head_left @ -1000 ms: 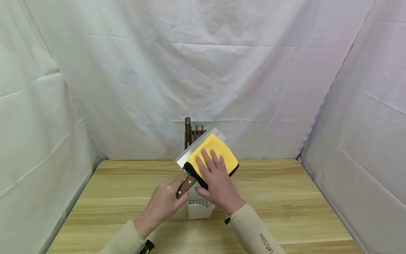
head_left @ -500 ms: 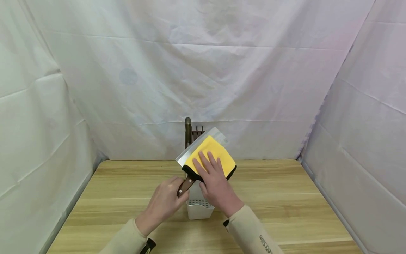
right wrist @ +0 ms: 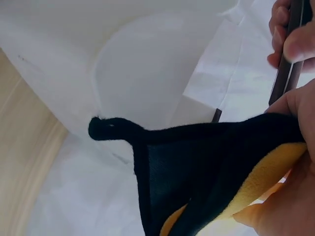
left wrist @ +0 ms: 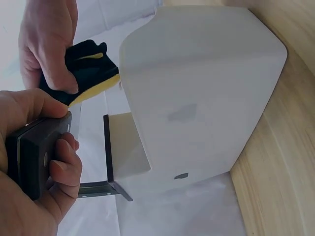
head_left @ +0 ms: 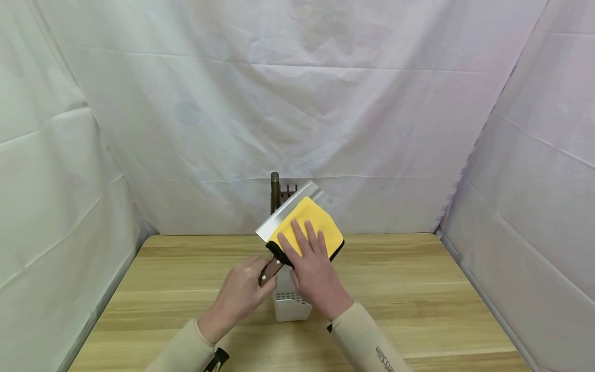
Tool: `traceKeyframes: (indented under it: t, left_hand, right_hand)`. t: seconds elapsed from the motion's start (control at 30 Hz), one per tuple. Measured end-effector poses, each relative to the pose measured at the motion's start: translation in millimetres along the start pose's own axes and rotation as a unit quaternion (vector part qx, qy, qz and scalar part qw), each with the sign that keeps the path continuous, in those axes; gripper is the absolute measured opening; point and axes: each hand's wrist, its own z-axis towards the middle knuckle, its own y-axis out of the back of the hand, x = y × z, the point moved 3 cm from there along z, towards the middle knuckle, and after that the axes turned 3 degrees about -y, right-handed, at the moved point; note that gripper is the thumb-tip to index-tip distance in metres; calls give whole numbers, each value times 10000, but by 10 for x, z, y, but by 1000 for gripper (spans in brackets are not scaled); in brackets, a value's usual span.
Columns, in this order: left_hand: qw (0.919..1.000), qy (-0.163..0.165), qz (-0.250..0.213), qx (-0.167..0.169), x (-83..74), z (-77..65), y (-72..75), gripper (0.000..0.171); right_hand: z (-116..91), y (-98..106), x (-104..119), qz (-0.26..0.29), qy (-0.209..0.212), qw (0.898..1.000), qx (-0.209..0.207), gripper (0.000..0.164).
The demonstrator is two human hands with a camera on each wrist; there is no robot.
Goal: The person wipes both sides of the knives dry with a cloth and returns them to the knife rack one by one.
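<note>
My left hand [head_left: 237,292] grips the brown riveted handle [head_left: 269,271] of a cleaver, held tilted up to the right above the table. Its broad steel blade [head_left: 281,216] shows past the upper left side of a yellow cloth [head_left: 309,214] with a black hem. My right hand [head_left: 316,271] lies over this cloth on the blade, fingers spread. In the left wrist view its thumb [left wrist: 61,81] bends over the cloth's dark side. Most of the blade is covered by the cloth. The right wrist view shows the dark reverse of the cloth [right wrist: 172,162] hanging down.
Behind and below the hands stands a white holder [head_left: 293,311] with a perforated front tray. A dark upright handle [head_left: 275,187] and brown slots [head_left: 290,193] rise at its back. The wooden table [head_left: 400,299] is enclosed by white cloth walls [head_left: 372,129].
My right hand and the cloth have slid slightly left along the blade, uncovering more of its upper end. The cleaver has shifted slightly up; my left hand stays on its handle.
</note>
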Motion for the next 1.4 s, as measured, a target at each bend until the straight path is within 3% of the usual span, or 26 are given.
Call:
traceKeyframes:
  t: [0.37, 0.6, 0.8, 1.2, 1.4]
  left_hand:
    - [9998, 128, -159, 35, 5, 5, -11, 8]
    - [9995, 231, -192, -25, 12, 16, -9, 13]
    - [9996, 133, -163, -174, 13, 23, -10, 21]
    - [9993, 46, -360, -121, -4, 1, 4, 14]
    - [9988, 23, -458, -169, -4, -25, 21, 20]
  right_hand:
    - [30, 19, -38, 65, -133, 9995, 288, 72]
    - [-1, 13, 40, -10, -46, 9998, 184, 70]
    - [4, 2, 57, -21, 55, 10000, 18, 71]
    - [49, 63, -80, 39, 14, 9999, 127, 73]
    - [65, 87, -185, 180, -165, 9991, 356, 61]
